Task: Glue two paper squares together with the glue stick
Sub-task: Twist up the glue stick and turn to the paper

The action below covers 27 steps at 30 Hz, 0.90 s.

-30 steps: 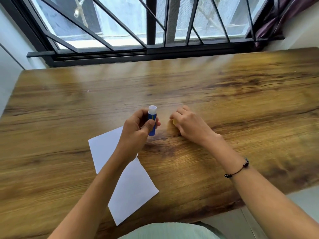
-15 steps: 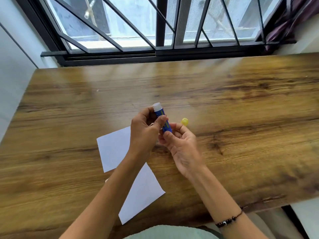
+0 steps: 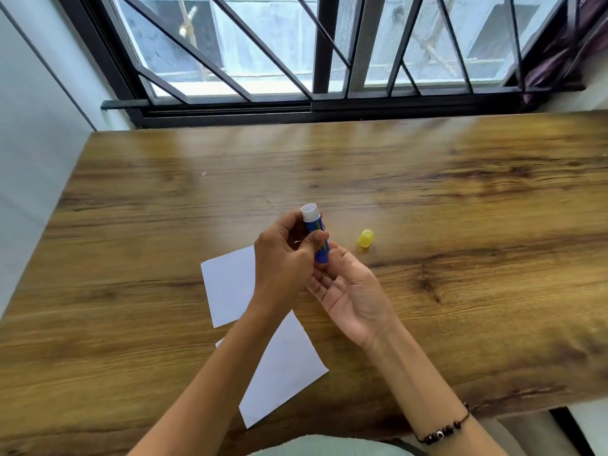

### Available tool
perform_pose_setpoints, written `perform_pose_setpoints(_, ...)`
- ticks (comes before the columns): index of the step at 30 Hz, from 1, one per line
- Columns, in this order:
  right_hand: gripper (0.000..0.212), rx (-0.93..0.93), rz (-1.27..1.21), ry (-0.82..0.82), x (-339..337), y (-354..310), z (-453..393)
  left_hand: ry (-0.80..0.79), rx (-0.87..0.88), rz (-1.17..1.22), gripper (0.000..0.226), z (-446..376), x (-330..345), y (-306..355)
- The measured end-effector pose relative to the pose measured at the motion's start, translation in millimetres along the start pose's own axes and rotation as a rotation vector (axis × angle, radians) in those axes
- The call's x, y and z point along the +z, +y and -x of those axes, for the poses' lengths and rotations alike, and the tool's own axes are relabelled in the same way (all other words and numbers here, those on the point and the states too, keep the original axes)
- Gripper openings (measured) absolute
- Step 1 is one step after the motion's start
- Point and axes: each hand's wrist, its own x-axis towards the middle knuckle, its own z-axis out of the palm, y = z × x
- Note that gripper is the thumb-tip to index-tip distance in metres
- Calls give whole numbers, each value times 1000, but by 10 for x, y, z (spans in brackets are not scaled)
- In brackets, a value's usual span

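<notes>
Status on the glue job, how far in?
Done: yellow cap is off, standing on the table. In hand: left hand grips the glue stick, right hand at its base. Left: the two paper squares lie apart, no visible glue.
</notes>
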Motion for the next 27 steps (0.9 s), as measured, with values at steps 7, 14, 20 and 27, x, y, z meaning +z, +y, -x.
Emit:
perform_pose_setpoints(7, 28, 25, 45, 121, 64, 89, -21, 18, 0, -29, 32, 38, -56, -50)
perform_pose_setpoints(14, 36, 79, 11, 47, 57, 115, -37, 21, 32, -60, 34, 53, -91, -30)
perform_pose_setpoints(20, 16, 26, -29, 3, 69, 100, -17, 22, 25, -41, 25, 56, -85, -22)
perform_pose_setpoints(27, 37, 143, 75, 13, 75, 87, -27, 24, 37, -52, 25, 32, -105, -23)
